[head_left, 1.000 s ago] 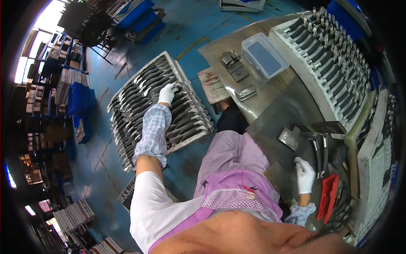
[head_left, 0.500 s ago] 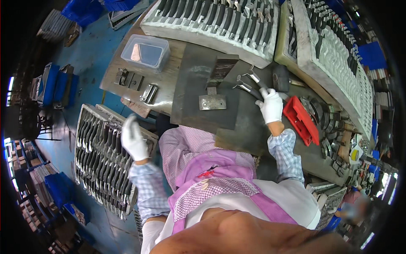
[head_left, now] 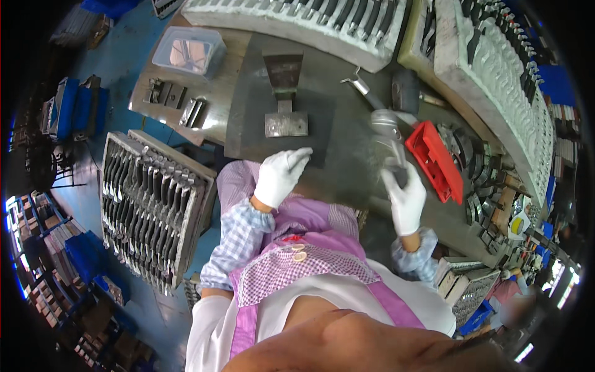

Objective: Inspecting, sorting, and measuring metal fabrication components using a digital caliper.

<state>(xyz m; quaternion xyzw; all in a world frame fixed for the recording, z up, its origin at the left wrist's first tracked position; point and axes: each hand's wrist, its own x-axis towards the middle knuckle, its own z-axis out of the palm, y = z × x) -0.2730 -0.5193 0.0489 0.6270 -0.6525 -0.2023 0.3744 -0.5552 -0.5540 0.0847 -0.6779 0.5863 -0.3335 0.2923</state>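
My gloved right hand is closed around the dark handle of a utensil with a shiny metal head. Motion blurs the head, so its exact kind is unclear. My gloved left hand is at the table's near edge, fingers pressed together, and I cannot make out what, if anything, is between them. Just beyond it stands a metal fixture with a flat base block and a raised dark plate. Another dark-handled utensil with an angled metal end lies farther off on the table.
A black mallet and a red plastic holder lie at the right, beside metal parts. Trays of black-handled utensils stand at the back, right and lower left. A clear plastic box sits back left.
My left hand has moved right, from beside the lower-left tray to the table's near edge. My right hand has picked up one of two utensils and drawn it closer. The view has shifted.
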